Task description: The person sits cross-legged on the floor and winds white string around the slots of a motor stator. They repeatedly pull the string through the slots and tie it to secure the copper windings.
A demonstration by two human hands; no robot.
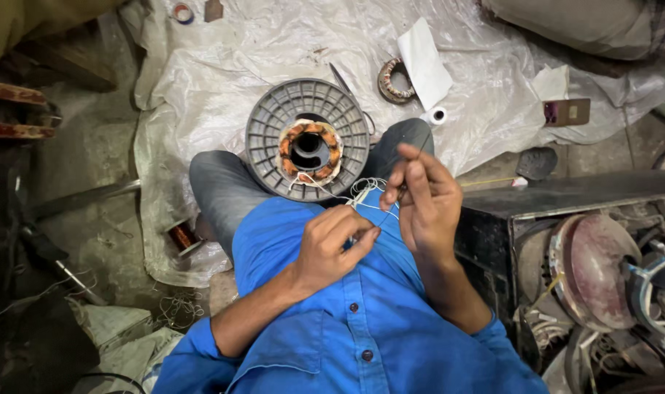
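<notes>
Head view looks straight down on a seated person in a blue shirt (362, 321) and grey trousers, both hands raised in front of the chest. Left hand (334, 246) is curled closed, thumb and forefinger pinching thin white wire (362, 191) close to the shirt. Right hand (422, 198), just beside it and a little higher, has its fingers bent and pinched on what looks like a thin dark strand or needle; which of the two I cannot tell. Loose loops of the white wire lie bunched between the two hands and run away from them to a copper-wound motor stator (310, 148), which sits in the middle of a grey ribbed plastic spool (307, 138) resting on the person's lap, just beyond the knuckles. Beyond the spool a crumpled clear plastic sheet (274, 44) covers the floor, carrying a second, smaller stator ring (395, 80) and a white folded paper (426, 62) beyond the right hand. A small reel of copper wire (181, 236) lies on the floor well out from the left hand, beside the knee. Outward of the right forearm stands a dark metal box (566, 201) with worn motor parts (595, 270) heaped beside it
</notes>
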